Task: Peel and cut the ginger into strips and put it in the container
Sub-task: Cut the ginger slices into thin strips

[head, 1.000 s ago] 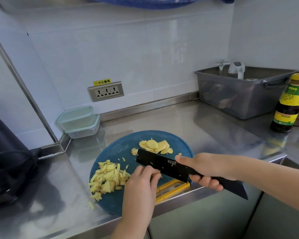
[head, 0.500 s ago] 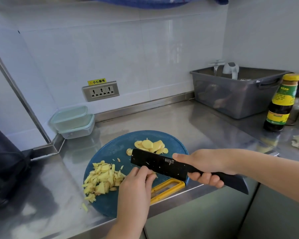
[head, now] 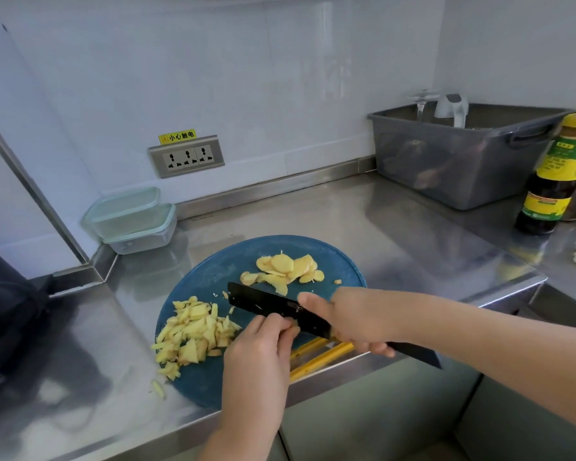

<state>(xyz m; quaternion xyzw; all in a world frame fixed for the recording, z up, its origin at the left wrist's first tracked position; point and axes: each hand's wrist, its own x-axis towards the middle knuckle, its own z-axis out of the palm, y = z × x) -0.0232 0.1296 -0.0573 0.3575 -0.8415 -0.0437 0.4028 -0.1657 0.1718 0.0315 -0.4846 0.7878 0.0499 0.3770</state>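
A round blue cutting board (head: 213, 281) lies on the steel counter. A pile of cut ginger strips (head: 193, 334) sits on its left side, and flat ginger slices (head: 286, 271) lie at its far side. My right hand (head: 356, 317) grips a black knife (head: 263, 302), index finger laid along the blade's spine. My left hand (head: 263, 344) has its fingers curled down against the blade's near face; what it holds is hidden under the fingers. Two clear lidded containers (head: 133, 217) stand stacked at the back left.
A yellow peeler (head: 320, 357) lies on the board's near edge by the counter edge. A grey plastic bin (head: 463, 154) stands at the back right, a dark sauce bottle (head: 556, 174) beside it. A wall socket (head: 187, 156) is behind. A black appliance (head: 4, 311) sits far left.
Both hands and the knife stay at the same spot on the board; the camera view has shifted slightly. The ginger piles look the same.
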